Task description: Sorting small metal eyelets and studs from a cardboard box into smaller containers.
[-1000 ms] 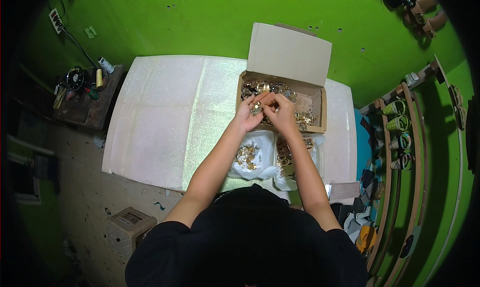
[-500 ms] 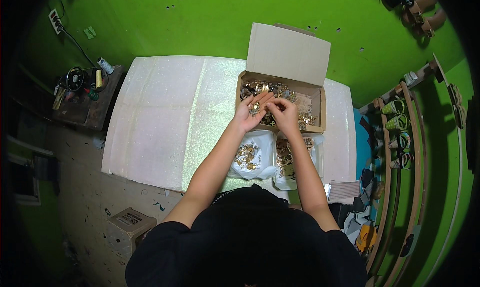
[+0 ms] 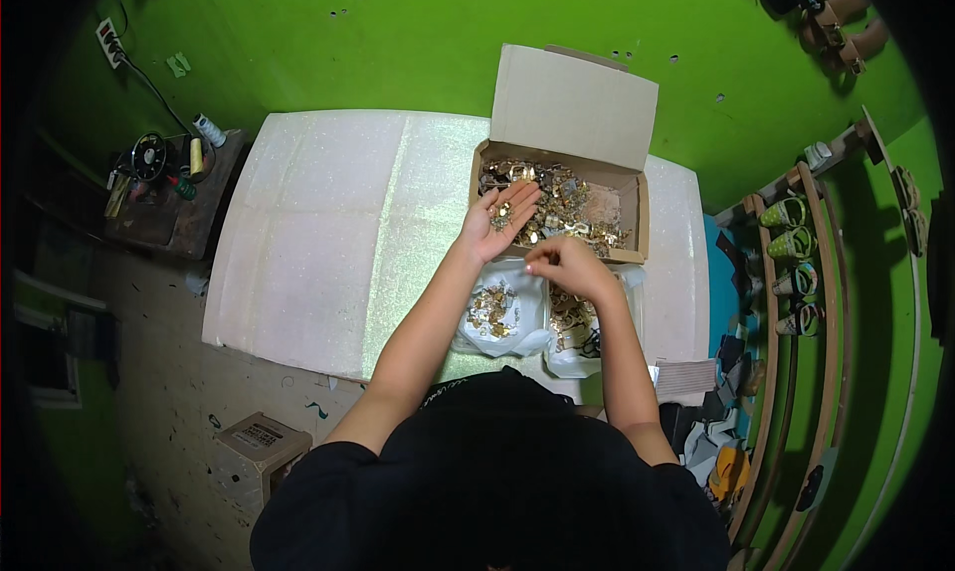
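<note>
My left hand [image 3: 489,230] lies palm up over the front left of an open cardboard box [image 3: 642,218], fingers stretched out. A little heap of gold and silver metal pieces [image 3: 501,215] rests in its palm. Closer to me, my right hand [image 3: 572,267] hovers above the two plastic-lined containers, thumb and fingertips pinched together; whatever they hold is too small to make out. Many mixed gold and silver metal fittings [image 3: 572,188] fill much of the box. More small metal pieces [image 3: 492,310] lie in the left lined container [image 3: 479,344], and others in the right lined container [image 3: 572,364].
The box's lid [image 3: 575,103] stands raised toward the green wall. A glittery white cover spreads over the table [image 3: 318,223]. At the right, a wooden rack [image 3: 828,342] carries sandals [image 3: 791,243]. A sewing machine [image 3: 149,158] stands far left, and a carton [image 3: 254,457] on the floor.
My right hand has drawn away from my left palm, moving toward me over the lined containers, still pinched. My left hand stays nearly in place with its fingers more spread.
</note>
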A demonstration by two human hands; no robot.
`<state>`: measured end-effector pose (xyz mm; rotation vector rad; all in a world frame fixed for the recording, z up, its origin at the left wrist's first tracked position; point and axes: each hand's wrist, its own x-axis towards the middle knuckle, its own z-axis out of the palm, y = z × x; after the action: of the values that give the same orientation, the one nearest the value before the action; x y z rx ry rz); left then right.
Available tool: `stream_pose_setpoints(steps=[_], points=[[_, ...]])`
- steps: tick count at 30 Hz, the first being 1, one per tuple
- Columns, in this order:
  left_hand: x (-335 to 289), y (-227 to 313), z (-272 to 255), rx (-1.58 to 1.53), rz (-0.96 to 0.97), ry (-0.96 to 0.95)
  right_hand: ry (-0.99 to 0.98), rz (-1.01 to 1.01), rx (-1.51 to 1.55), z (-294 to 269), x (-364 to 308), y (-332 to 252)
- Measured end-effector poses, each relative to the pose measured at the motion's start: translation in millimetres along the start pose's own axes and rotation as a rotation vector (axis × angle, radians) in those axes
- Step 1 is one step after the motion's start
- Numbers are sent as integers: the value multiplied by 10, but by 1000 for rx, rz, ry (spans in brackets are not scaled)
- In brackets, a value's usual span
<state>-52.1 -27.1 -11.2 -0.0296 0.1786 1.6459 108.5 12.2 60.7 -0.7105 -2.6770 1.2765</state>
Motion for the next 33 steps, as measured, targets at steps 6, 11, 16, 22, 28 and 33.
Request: stream_pose_setpoints(steps=[6,11,16,22,28,33], points=[[15,-81,-13,69,-41,6,420,-160,-187,-52,269,-175],[43,-127,-34,117,-26,53,497,-204,-222,-30,580,-59],[-16,-113,56,232,30,3,237,-111,-145,-58,721,-89],[25,-101,-2,252,7,-24,105,9,-164,-55,767,-103],[-8,-84,51,210,-43,34,146,146,-29,39,824,-28],[9,-94,2,221,-11,10,92,104,283,82,904,108]])
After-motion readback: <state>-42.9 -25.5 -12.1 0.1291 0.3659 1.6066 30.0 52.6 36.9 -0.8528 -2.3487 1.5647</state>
